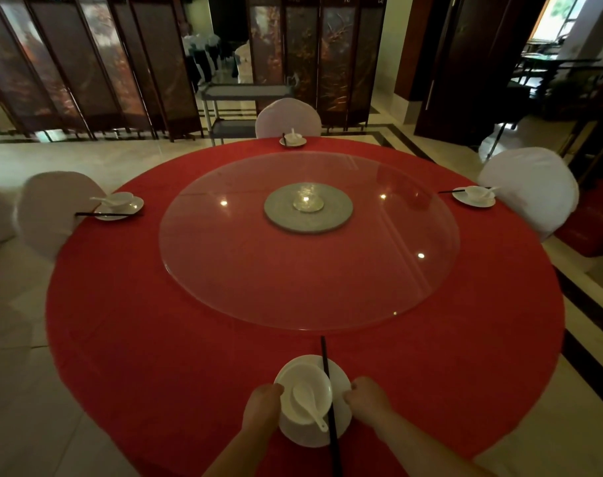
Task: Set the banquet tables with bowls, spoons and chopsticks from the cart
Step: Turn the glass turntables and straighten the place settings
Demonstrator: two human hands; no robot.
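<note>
A white plate [341, 373] lies at the near edge of the round red table [155, 339]. On it stands a white bowl [302, 376] with a white spoon [308, 404] inside. Black chopsticks [327, 383] lie across the plate's right side, pointing at the table's middle. My left hand [262, 407] grips the plate's left rim and my right hand [365, 401] grips its right rim. Three like settings stand at the left [119, 206], far [292, 139] and right [475, 196] places.
A glass turntable [258, 270] with a grey hub covers the table's middle. White-covered chairs stand at the left [52, 211], far [288, 115] and right [530, 187]. A grey cart [245, 91] stands behind the far chair before dark folding screens.
</note>
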